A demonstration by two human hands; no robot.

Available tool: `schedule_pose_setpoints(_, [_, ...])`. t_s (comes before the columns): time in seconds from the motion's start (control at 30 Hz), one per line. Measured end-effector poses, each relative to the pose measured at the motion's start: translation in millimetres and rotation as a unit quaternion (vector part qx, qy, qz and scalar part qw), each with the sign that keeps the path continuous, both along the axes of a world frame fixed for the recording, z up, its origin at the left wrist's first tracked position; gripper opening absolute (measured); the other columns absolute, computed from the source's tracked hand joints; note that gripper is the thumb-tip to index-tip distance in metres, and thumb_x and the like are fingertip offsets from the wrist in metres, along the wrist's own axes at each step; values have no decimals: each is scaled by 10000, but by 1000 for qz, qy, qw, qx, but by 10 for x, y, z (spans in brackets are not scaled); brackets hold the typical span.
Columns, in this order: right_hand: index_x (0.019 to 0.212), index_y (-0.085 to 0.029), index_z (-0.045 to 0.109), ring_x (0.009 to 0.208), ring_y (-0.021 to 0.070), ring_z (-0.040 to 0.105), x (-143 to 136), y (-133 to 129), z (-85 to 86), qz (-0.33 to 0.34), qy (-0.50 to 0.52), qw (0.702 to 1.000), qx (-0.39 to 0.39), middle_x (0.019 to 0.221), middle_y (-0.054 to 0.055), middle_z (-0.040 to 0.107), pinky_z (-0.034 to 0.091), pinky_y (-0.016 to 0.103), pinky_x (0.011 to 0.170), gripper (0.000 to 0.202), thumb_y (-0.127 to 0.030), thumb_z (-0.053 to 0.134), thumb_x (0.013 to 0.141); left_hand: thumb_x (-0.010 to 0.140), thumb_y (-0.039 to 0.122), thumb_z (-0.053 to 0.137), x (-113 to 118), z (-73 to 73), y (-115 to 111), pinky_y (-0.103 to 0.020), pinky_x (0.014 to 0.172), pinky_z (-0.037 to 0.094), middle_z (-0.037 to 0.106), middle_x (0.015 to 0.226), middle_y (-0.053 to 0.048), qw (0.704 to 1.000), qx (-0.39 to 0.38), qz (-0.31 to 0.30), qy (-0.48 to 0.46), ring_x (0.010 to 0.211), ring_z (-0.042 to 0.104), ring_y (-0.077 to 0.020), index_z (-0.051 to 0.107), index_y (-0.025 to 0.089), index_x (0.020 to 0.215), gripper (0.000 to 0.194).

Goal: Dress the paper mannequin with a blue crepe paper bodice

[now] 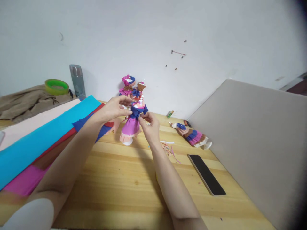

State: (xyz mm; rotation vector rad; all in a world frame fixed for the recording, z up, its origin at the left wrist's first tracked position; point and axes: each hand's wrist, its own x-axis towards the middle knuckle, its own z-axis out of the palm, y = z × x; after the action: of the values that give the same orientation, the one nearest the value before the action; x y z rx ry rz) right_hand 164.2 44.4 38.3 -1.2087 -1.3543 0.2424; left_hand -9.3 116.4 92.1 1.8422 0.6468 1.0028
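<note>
A miniature dress form in a crepe-paper dress (131, 126) stands tilted before me, with a blue bodice, a magenta skirt, a pale pink hem and a white round base. At the bodice's left side, my left hand (115, 108) is closed, thumb and fingers pressing on the blue paper. My right hand (151, 124) pinches the blue paper at the other side of the waist. The exact fingertip contact is partly hidden. Right behind stand more dressed forms (128, 83) in magenta, brown and blue.
Crepe-paper sheets (59, 119) lie at the left, near brown cloth (24, 100), a green tape roll (56, 87) and a bottle (78, 81). At the right are paper scraps (169, 148), a phone (206, 175), another dressed form (192, 135) lying down and a grey panel (249, 137).
</note>
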Motion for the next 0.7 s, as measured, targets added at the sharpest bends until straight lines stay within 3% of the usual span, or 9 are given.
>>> schedule_pose_setpoints(0.23, [593,-195,524,650,151,538,168,-119,154,-12,40,999,-7,620,-6,567,429,299,690,283,-411,580,767,672,277,764,14,65,-141,-440,1114,369,510,1462,-133,997,69,-8,42,1331,482,-303,527,192,1383,754])
schedule_pose_setpoints(0.4, [597,-197,512,545,124,472,418,-387,186,15,-86,988,-130,560,-29,529,359,256,561,252,-368,592,763,687,313,756,57,32,-127,-456,1139,341,490,1476,-154,995,89,-2,53,1346,464,-316,506,146,1407,781])
schedule_pose_setpoints(0.57, [659,-194,581,601,154,539,697,-903,-33,-2,-269,911,-314,635,9,633,354,264,582,140,-255,577,785,667,337,786,55,-18,-44,-486,1144,329,520,1447,-159,995,95,-5,19,1331,478,-333,550,151,1369,763])
schedule_pose_setpoints(0.63, [713,-195,599,631,165,568,753,-1152,-154,-15,-301,878,-373,705,30,661,356,267,586,84,-232,588,787,645,310,803,55,-5,-27,-483,1145,329,517,1450,-151,994,103,-13,17,1339,469,-335,558,167,1364,772])
schedule_pose_setpoints(0.7, [750,-200,596,665,177,591,772,-1396,-279,-38,-307,863,-399,777,45,666,375,276,601,44,-220,590,788,622,265,812,63,43,-28,-477,1142,335,532,1433,-145,995,99,-21,9,1334,472,-336,573,170,1347,770])
